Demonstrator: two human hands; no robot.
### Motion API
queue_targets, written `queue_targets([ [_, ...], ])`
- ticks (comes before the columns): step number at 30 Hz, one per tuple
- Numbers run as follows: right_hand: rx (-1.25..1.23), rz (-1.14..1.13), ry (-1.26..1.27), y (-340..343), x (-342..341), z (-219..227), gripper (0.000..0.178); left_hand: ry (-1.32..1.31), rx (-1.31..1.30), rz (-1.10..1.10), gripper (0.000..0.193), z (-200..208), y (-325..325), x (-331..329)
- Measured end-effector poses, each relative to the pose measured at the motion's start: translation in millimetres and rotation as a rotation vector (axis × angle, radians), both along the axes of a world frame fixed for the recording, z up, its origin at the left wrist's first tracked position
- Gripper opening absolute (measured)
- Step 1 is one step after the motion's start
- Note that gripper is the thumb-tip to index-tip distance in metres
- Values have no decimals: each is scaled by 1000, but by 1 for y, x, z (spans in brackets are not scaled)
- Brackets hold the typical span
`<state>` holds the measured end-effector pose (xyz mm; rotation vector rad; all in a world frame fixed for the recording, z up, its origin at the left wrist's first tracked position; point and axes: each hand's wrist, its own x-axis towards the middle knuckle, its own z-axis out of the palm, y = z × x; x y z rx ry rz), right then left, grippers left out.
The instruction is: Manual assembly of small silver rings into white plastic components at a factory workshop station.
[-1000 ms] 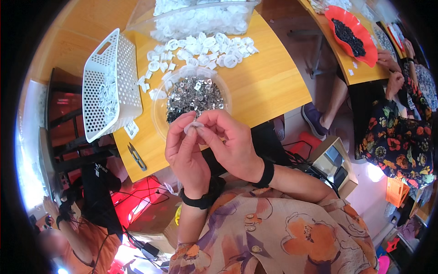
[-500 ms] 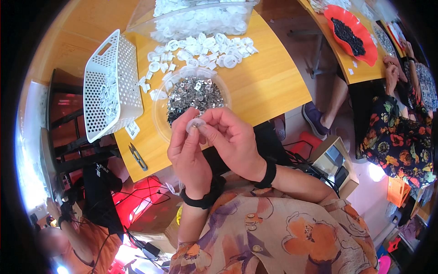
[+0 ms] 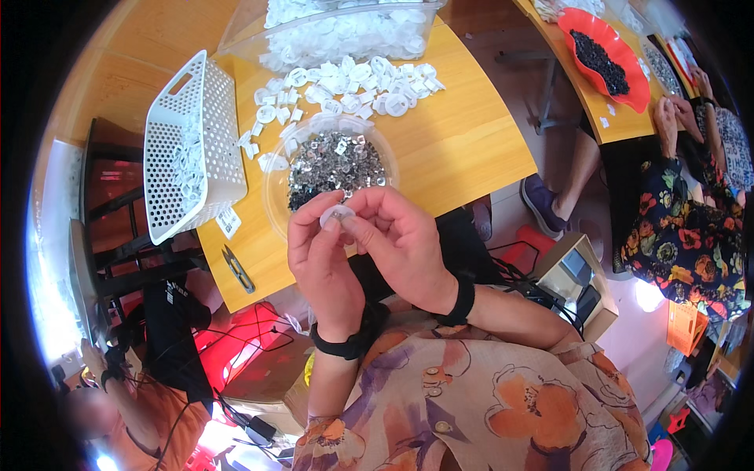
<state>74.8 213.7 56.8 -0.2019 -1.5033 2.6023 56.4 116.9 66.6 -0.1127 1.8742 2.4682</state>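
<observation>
Between my two hands is a small round white plastic piece (image 3: 336,213), pinched by the fingertips of both. My left hand (image 3: 318,251) is closed on its left side, and the thumb and fingers of my right hand (image 3: 400,239) press on its right side. Whether a metal bit sits on the piece is hidden by my thumbs. Just beyond my hands stands a clear round bowl (image 3: 390,149) of small shiny metal clips (image 3: 334,161). Loose white plastic pieces (image 3: 353,86) are spread on the table behind the bowl.
A white perforated basket (image 3: 220,149) with clear pieces stands left; thread snips (image 3: 238,269) lie near the table's front edge. A large clear bin (image 3: 345,39) of white parts is at the back. Co-workers sit at both sides, one beside a red tray (image 3: 632,82).
My hands stay almost in place, with only slight finger shifts around the white piece. At the right, a co-worker's hands have moved a little.
</observation>
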Motion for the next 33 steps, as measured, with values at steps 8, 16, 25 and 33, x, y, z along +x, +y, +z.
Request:
queue_targets([
  [8, 147, -69, 51, -2, 2, -7, 10, -140, 215, -126, 18, 2, -8, -7],
  [16, -20, -40, -28, 6, -4, 2, 11, -182, 159, -147, 26, 1, -2, -8],
  [25, -140, 148, -99, 27, -13, 5, 15, -116, 230, -212, 32, -2, -9, -5],
  [33, 46, 15, -49, 19, -10, 1, 13, -134, 195, -90, 24, -13, 2, -1],
])
